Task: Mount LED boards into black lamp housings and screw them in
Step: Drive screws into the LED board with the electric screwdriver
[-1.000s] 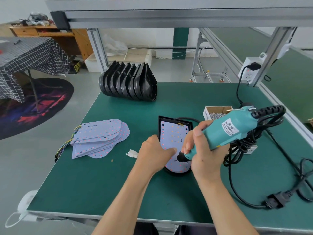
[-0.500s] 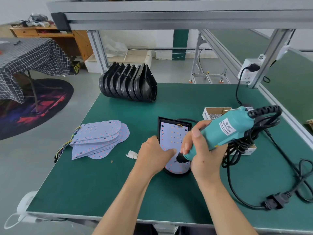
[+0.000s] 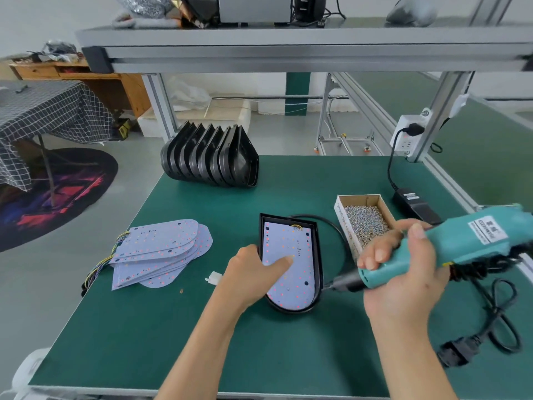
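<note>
Left hand (image 3: pixel 253 272) flat, fingers pressing LED board (image 3: pixel 288 261) seated in black housing (image 3: pixel 317 255) (mid-desk (image 3: pixel 288 356)), right hand (image 3: pixel 403 272) gripping teal screwdriver (image 3: pixel 461 243), tip just beside housing edge, screw box (image 3: pixel 364 217) near.

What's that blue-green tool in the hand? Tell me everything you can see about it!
The electric screwdriver has a teal body that looks like plastic, a white label with writing, and a dark metal tip pointing left. It lies nearly level above the green table, its tip just beside the black lamp housing, not on the board. The right hand grips it. A black cord hangs from its back end.
</note>
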Demonstrator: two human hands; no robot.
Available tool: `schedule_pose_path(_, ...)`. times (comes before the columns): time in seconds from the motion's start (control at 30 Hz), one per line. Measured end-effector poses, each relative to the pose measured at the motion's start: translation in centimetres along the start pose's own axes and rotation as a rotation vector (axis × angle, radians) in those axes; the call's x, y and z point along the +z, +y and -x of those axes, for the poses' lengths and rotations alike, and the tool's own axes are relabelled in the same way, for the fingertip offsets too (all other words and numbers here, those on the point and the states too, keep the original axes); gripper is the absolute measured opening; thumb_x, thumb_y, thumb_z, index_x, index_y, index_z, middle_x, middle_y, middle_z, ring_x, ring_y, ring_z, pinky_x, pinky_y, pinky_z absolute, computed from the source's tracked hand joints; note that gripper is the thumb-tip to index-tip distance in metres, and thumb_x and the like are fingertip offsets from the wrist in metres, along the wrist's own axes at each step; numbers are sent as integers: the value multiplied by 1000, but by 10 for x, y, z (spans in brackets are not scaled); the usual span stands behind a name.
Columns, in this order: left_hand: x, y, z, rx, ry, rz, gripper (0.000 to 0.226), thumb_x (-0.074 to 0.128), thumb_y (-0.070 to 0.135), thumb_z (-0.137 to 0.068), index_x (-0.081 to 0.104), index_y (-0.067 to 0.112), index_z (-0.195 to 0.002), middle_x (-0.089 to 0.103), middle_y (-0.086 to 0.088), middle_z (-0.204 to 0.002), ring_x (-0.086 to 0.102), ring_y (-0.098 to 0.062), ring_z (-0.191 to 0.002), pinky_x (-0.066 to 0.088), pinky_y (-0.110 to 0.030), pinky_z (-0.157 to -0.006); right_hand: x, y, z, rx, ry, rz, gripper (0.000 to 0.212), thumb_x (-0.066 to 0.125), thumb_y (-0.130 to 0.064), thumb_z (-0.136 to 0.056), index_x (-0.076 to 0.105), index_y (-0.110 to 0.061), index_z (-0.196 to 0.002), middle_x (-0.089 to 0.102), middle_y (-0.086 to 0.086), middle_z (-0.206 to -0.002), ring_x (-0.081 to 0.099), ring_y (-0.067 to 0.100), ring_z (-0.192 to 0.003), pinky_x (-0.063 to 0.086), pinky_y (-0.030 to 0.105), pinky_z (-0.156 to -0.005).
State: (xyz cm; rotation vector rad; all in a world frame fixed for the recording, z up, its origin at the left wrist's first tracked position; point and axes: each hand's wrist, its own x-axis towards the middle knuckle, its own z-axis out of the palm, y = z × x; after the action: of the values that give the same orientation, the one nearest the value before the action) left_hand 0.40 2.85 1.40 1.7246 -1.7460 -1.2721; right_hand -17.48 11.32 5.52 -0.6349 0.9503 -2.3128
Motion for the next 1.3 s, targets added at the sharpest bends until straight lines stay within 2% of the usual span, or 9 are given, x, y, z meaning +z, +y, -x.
schedule_pose_path(0.1, -3, 8, -11, -5, 55, -23, 69, 66, 75, -69, 66, 12, -95, 72, -4, -95, 69, -22, -84, 54, -35, -69, -12, -1, 2, -1, 48, 7, 11, 54, -25, -94, 52, -15, -92, 43, 1, -53, 37, 21, -47, 37, 27, -49)
schedule_pose_path(0.27, 6, 21, -47, 6, 149, -8, 45, 67, 49, -91, 43, 11, -83, 50, -1, -81, 44, -20, -64, 32, -29, -55, -18, -1, 6, 9, 36, 4, 10, 55, -24, -94, 52, -14, -92, 43, 1, -52, 38, 19, -46, 39, 26, -48)
schedule_pose_path(0.5, 16, 13, -61, 28, 152, 118, 38, 73, 30, -88, 43, 15, -70, 48, -1, -70, 42, -21, -57, 35, -25, -55, -20, 1, 8, 15, 30, 3, 9, 58, -23, -92, 55, -14, -90, 41, 4, -51, 39, 19, -42, 40, 24, -48)
schedule_pose_path(0.73, 15, 15, -58, 54, 226, 70, 49, 75, 35, -83, 33, 20, -63, 35, 13, -48, 26, -9, -37, 23, -16, -34, -25, -6, 7, 6, 44, -5, 8, 55, -21, -94, 57, -15, -89, 42, 4, -51, 39, 19, -43, 41, 26, -48)
schedule_pose_path(0.9, 5, 27, -44, 13, 235, -17, 61, 73, 65, -80, 35, 20, -64, 39, 9, -56, 36, -12, -47, 29, -23, -43, -35, -12, 5, 19, 84, -35, 9, 54, -22, -93, 56, -14, -91, 43, 4, -51, 40, 19, -42, 41, 26, -47)
schedule_pose_path(0.97, 1, 38, -37, 59, 322, -216, 58, 70, 71, -80, 54, 16, -81, 53, 5, -79, 52, -19, -73, 40, -31, -62, -40, -14, 4, 32, 104, -43, 10, 55, -24, -93, 57, -14, -91, 43, 5, -52, 40, 19, -43, 40, 25, -48)
schedule_pose_path(1.07, 5, 68, -29, 369, 498, -304, 41, 76, 46, -89, 64, 16, -114, 60, 1, -107, 58, -22, -98, 48, -40, -88, -48, -14, 3, 51, 121, -42, 13, 58, -26, -91, 56, -13, -93, 42, 5, -53, 40, 19, -44, 40, 26, -48)
schedule_pose_path(1.17, 37, 115, -25, 666, 222, -305, 4, 74, 22, -90, 70, 21, -92, 69, 8, -86, 64, -17, -83, 53, -37, -84, -50, -16, 3, 42, 126, -32, 14, 56, -25, -93, 55, -11, -94, 40, 6, -54, 39, 20, -45, 40, 26, -48)
schedule_pose_path(1.3, 103, 149, -36, 841, -18, -826, 11, 66, 24, -94, 73, 27, -102, 73, 6, -112, 63, -22, -113, 41, -37, -100, -49, -21, 2, 24, 132, -29, 12, 55, -24, -92, 57, -12, -92, 39, 6, -54, 38, 20, -46, 39, 25, -47)
